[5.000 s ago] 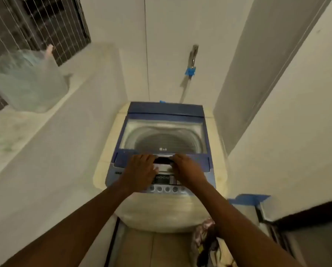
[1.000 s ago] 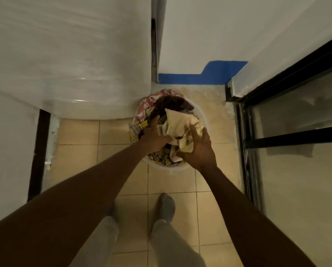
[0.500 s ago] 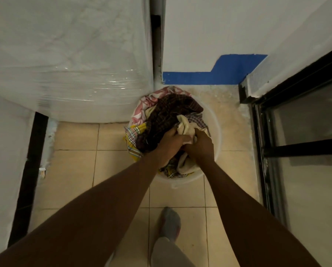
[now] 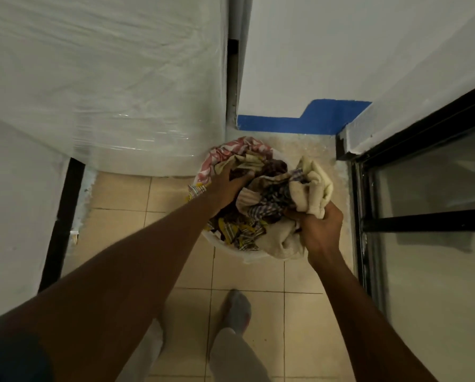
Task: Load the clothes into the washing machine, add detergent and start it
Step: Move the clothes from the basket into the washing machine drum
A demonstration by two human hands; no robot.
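A white round basket (image 4: pixel 247 260) full of mixed clothes (image 4: pixel 261 199) stands on the tiled floor beside the washing machine (image 4: pixel 106 86), whose plastic-wrapped white front fills the upper left. My left hand (image 4: pixel 225 186) is pressed into the far left of the pile, fingers closed around a bunch of fabric. My right hand (image 4: pixel 320 230) grips a cream towel (image 4: pixel 315 188) and checked cloth at the basket's right edge, lifted slightly above the pile. The machine's top and drum are out of view.
A white wall (image 4: pixel 327 51) with a blue painted strip (image 4: pixel 299 122) stands behind the basket. A black-framed glass sliding door (image 4: pixel 429 216) runs along the right. My feet in grey socks (image 4: pixel 239 310) stand on beige tiles just behind the basket.
My hands were together in the middle of the pile. They have since spread apart, the left going deeper to the far left and the right pulling the cream towel up toward the right.
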